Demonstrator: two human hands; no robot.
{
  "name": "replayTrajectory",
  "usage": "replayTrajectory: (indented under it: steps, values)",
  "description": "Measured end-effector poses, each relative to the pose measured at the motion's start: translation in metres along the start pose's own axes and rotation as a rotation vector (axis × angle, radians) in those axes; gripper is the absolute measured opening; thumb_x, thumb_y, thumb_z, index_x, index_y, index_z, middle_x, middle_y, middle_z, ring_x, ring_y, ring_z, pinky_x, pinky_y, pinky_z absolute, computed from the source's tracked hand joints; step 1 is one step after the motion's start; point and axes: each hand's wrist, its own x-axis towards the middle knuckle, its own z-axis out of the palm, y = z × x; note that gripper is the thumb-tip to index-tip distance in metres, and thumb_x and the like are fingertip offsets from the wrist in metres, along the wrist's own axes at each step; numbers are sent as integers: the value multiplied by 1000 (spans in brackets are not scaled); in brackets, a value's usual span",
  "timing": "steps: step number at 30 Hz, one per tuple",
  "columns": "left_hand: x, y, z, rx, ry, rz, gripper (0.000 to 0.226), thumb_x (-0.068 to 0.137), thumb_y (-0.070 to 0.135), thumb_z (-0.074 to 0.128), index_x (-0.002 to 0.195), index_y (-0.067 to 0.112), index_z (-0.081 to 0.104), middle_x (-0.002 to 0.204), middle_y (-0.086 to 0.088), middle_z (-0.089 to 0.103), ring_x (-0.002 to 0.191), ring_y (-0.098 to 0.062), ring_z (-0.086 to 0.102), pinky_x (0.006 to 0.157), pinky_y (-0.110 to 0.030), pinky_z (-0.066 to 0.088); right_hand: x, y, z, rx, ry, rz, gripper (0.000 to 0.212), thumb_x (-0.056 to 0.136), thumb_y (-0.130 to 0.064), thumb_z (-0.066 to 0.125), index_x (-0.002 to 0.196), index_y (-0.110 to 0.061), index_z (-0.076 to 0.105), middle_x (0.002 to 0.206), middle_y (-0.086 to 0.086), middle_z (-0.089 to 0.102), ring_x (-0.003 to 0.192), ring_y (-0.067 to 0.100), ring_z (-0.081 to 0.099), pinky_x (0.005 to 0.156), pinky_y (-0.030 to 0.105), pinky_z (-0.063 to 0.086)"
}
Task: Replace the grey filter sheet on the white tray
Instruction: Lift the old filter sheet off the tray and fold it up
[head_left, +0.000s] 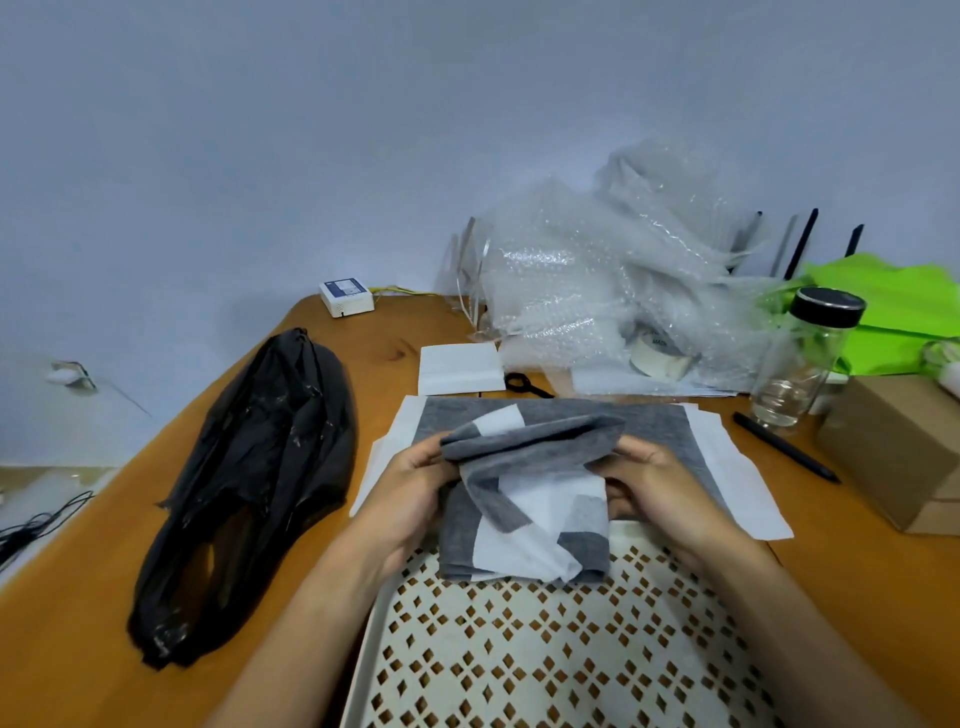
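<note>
Both forearms reach forward over the white tray (545, 649). The left hand (410, 499) and right hand (660, 493) each pinch a side of the crumpled grey filter sheet (524, 499), holding it just above the tray's far edge.

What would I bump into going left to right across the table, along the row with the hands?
Black bag → left hand → held grey sheet → right hand → pen → box.
</note>
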Motion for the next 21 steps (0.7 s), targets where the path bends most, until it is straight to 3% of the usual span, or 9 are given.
replayTrajectory:
  steps: [3, 5, 8, 11, 13, 16, 18, 21]
  values:
    - [-2, 2, 0, 13, 11, 15, 33, 99, -2, 54, 100, 17, 81, 106, -16, 79, 97, -32, 76, 81, -41, 60, -2, -2, 0, 18, -26, -5, 33, 98, -3, 52, 104, -20, 79, 81, 24, 69, 67, 29, 59, 54, 29, 52]
    - [-2, 3, -1, 5, 7, 27, 32, 97, -6, 53, 101, 13, 79, 103, -17, 79, 90, -30, 77, 71, -36, 62, -2, -2, 1, 34, -32, -14, 35, 97, -2, 51, 101, -20, 81, 94, 38, 67, 77, 37, 59, 62, 36, 51]
    - [-4, 4, -1, -23, -2, 21, 33, 97, -10, 51, 97, 9, 78, 95, -19, 79, 81, -29, 78, 61, -32, 61, -1, 0, 2, 62, -19, -29, 37, 98, 0, 49, 97, -18, 82, 107, 39, 66, 89, 44, 58, 83, 56, 49]
    - [-4, 4, -1, -42, -20, -2, 33, 99, -9, 47, 106, 5, 76, 103, -25, 77, 87, -34, 76, 70, -37, 64, -2, -2, 1, 51, 0, -38, 41, 100, 0, 47, 92, -17, 82, 107, 36, 68, 92, 44, 60, 91, 68, 44]
    - [-3, 4, -2, -77, -35, -20, 34, 100, -4, 46, 110, 6, 77, 116, -31, 71, 98, -40, 71, 84, -41, 61, -3, -3, 0, 28, 5, -47, 44, 100, 2, 45, 85, -17, 82, 105, 34, 69, 89, 41, 61, 85, 59, 46]
    - [0, 4, -5, -198, -85, -55, 41, 89, 12, 50, 123, 12, 74, 135, -35, 59, 111, -41, 54, 110, -58, 39, -4, -5, 1, -1, 56, -100, 48, 100, 3, 43, 76, -16, 79, 99, 25, 73, 87, 36, 64, 76, 43, 51]
    - [1, 5, -5, -294, -110, -84, 50, 85, 25, 56, 131, 12, 68, 134, -31, 62, 111, -41, 60, 106, -58, 44, -5, -7, 1, -8, 105, -147, 44, 100, 4, 43, 76, -10, 77, 97, 18, 76, 88, 33, 69, 68, 35, 56]
    - [-4, 9, 1, -247, -192, -144, 51, 94, 52, 55, 133, 21, 65, 131, -18, 68, 117, -38, 67, 98, -62, 52, -7, -8, 0, -83, 176, -214, 40, 100, 7, 40, 81, 2, 74, 95, 10, 78, 87, 24, 73, 58, 23, 58]
